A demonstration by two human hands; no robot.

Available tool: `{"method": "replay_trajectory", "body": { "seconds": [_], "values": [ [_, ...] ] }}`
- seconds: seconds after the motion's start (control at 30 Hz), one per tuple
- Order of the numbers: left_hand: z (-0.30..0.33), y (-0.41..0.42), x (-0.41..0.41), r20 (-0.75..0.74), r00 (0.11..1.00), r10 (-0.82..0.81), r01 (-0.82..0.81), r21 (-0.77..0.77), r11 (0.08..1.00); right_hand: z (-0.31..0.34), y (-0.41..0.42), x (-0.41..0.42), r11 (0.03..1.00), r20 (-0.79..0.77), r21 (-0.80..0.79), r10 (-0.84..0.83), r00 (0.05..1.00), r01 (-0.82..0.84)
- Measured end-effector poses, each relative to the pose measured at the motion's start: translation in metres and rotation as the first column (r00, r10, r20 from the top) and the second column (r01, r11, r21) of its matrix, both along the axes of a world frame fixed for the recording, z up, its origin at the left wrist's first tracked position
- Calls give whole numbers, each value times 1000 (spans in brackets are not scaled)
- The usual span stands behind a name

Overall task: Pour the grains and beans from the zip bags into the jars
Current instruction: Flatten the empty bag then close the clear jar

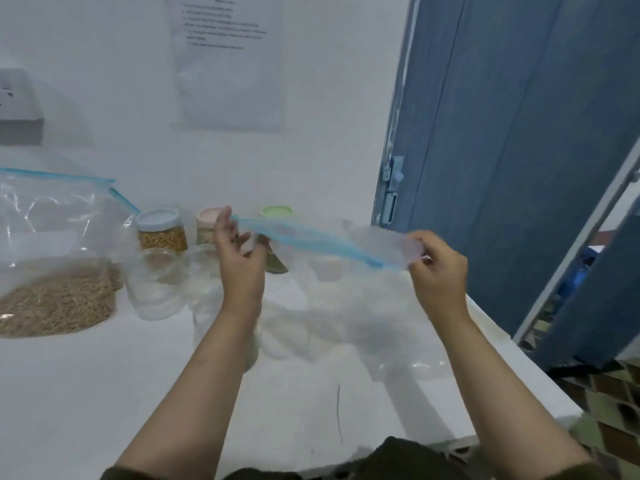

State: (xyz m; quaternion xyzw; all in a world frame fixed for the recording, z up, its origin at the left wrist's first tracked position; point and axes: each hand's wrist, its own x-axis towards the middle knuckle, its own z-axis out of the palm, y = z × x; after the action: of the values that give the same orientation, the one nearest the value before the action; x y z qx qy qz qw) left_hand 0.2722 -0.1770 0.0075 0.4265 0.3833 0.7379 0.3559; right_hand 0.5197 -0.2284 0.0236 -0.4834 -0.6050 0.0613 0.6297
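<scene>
- Clear zip bag (346,306) stretched above the white table (104,393), centre right.
- Left hand (239,254) and right hand (438,268) pinching its blue zip strip (311,239).
- Grain bag (55,271), jars (162,230) far left.

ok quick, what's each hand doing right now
Left hand: pinching one end of the blue zip strip of the empty zip bag.
Right hand: pinching the strip's other end.
</scene>
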Motion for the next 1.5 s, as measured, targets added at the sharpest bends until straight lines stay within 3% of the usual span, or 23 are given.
{"method": "replay_trajectory", "body": {
  "seconds": [0.13,0.23,0.3,0.33,0.37,0.4,0.47,0.5,0.57,0.7,0.77,0.83,0.9,1.0,1.1,1.37,1.5],
  "values": [
    [-6,16,52,-123,974,-192,163,-213,963,20,32,31,962,-275,-255,22,961,-95],
    [-32,13,81,-105,913,-395,327,-392,860,10,58,55,887,-383,-436,-31,923,-152],
    [-49,11,88,-128,932,-339,254,-438,863,-6,69,72,835,-417,-510,-27,909,-209],
    [-57,10,88,-187,941,-282,173,-448,877,-17,73,81,802,-386,-556,-17,922,-218],
    [-63,8,88,-254,937,-240,105,-453,885,-29,77,91,766,-260,-623,-13,965,-158],
    [-69,6,87,-322,922,-216,51,-452,891,-41,79,101,721,-25,-693,-2,1000,-16],
    [-78,2,86,-432,882,-186,-34,-452,891,-70,82,118,618,405,-731,53,913,289],
    [-81,0,87,-475,863,-172,-68,-447,892,-82,81,122,559,493,-747,106,864,358],
    [-86,-1,88,-563,812,-155,-121,-421,899,-103,79,128,464,534,-791,207,820,398],
    [-99,2,89,-639,762,-100,-215,-397,892,-123,79,142,406,557,-807,282,781,429],
    [-102,3,89,-649,755,-92,-248,-413,876,-121,79,146,425,585,-783,258,769,454],
    [-101,3,87,-645,761,-69,-271,-412,870,-115,77,148,468,694,-687,194,693,556],
    [-99,4,83,-609,791,-52,-268,-422,866,-108,78,150,440,749,-640,176,639,629],
    [-98,3,83,-555,831,-52,-244,-446,861,-101,80,154,359,648,-748,209,732,559],
    [-92,7,91,-506,861,-51,-205,-437,876,-97,77,154,432,572,-772,151,806,467],
    [-76,34,128,-426,903,-58,-94,-327,940,-52,70,161,645,539,-612,-83,838,457],
    [-87,54,156,-432,895,-110,-55,-353,934,-42,65,163,669,503,-614,-76,861,418]
  ]
}}
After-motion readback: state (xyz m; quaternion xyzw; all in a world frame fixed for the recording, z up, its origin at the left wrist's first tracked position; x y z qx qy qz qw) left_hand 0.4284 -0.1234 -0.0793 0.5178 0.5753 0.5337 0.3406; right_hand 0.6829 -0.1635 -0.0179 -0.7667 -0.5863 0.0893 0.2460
